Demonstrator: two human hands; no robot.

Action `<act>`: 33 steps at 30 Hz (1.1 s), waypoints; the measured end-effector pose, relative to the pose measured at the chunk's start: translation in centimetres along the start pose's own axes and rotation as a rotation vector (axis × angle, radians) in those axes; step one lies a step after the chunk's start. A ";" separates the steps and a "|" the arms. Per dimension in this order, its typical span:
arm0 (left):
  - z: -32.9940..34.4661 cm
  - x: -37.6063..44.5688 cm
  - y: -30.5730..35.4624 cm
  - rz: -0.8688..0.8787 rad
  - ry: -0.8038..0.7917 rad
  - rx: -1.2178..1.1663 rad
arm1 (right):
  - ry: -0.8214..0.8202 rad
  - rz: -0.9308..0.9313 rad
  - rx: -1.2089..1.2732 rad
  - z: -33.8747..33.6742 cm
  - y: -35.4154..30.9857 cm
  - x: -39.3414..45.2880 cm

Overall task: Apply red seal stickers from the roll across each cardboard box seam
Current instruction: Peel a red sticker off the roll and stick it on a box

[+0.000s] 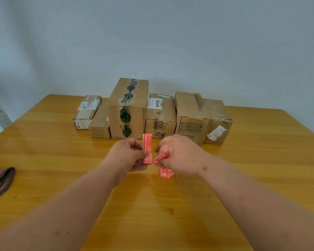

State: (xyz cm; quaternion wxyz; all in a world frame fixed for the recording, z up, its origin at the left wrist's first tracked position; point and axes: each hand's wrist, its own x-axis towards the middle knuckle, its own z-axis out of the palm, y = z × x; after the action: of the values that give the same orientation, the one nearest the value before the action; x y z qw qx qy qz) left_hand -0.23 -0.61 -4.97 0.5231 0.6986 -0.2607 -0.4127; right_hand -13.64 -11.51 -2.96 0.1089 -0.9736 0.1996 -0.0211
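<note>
1. The sticker [147, 148] stands upright in the air over the table [43, 160], just in front of the row of boxes [128, 109]. The left hand [127, 156] pinches its lower part between thumb and curled fingers.
2. The roll [166, 172] hangs below the right hand [178, 153], which grips the red strip [161, 157] leading off it. Strip and sticker meet at a low corner between the hands, so the step in hand looks like parting one sticker from the strip.
3. To do it well, I would pull the two hands apart at that joint, keeping the sticker flat so it does not fold onto itself.
4. Touch only one end of the sticker, so the glue stays clean for the cardboard.
5. None of the boxes shows a red seal from here, so the tall box [128, 109] straight ahead seems the handy first target. Lay the sticker across its taped seam, not along it.
6. A dark cloth [0, 180] lies at the left table edge, well apart.
</note>
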 end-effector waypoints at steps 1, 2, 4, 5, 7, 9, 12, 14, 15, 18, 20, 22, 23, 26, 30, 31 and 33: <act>0.0 0.0 0.0 -0.002 0.003 -0.005 | 0.002 -0.006 0.017 -0.1 -0.1 -0.1; -0.1 0.1 0.0 -0.005 0.007 -0.008 | 0.003 -0.014 0.035 -0.2 -0.2 -0.2; -0.2 0.2 -0.1 -0.015 0.022 -0.019 | 0.003 -0.027 0.058 -0.4 -0.4 -0.3; -0.2 0.3 -0.1 -0.021 0.029 -0.027 | 0.003 -0.028 0.061 -0.4 -0.5 -0.4; -0.3 0.4 -0.1 -0.034 0.045 -0.049 | -0.003 -0.028 0.059 -0.5 -0.5 -0.5; -0.5 0.4 -0.1 -0.044 0.054 -0.076 | -0.022 -0.026 0.040 -0.5 -0.4 -0.5; -0.8 0.4 0.0 -0.050 0.055 -0.092 | -0.028 -0.006 0.052 -0.6 -0.4 -0.8; -0.9 0.4 0.0 -0.046 0.048 -0.079 | -0.019 0.020 0.065 -0.9 -0.6 -0.9; -0.9 0.4 0.0 -0.047 0.044 -0.073 | -0.022 0.042 0.071 -1.1 -0.6 -1.0; -0.9 0.4 -0.1 -0.049 0.038 -0.063 | -0.031 0.087 0.062 -1.4 -0.5 -1.0; -0.9 0.5 -0.1 -0.048 0.032 -0.056 | -0.039 0.107 0.032 -1.5 -0.6 -1.0; -0.9 0.5 -0.2 -0.043 0.031 -0.046 | -0.054 0.129 -0.013 -1.5 -0.7 -0.8; -0.9 0.5 -0.2 -0.041 0.033 -0.040 | -0.064 0.138 -0.041 -1.5 -0.8 -0.8; -0.8 0.6 -0.3 -0.033 0.037 -0.016 | -0.069 0.151 -0.121 -1.1 -1.1 -0.7; -0.7 0.5 -0.3 -0.017 0.023 0.022 | -0.030 0.168 -0.146 -0.7 -1.4 -0.4; -0.7 0.5 -0.2 -0.013 0.020 0.027 | -0.029 0.168 -0.133 -0.8 -1.5 -0.3; -0.7 0.5 -0.2 -0.009 0.016 0.032 | -0.036 0.165 -0.094 -1.0 -1.6 -0.1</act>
State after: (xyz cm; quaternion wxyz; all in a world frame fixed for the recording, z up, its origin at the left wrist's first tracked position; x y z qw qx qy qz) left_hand 0.64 -0.56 -5.28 0.5120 0.7115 -0.2597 -0.4052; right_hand -13.20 -10.28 -1.64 0.0680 -0.9581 0.2780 0.0148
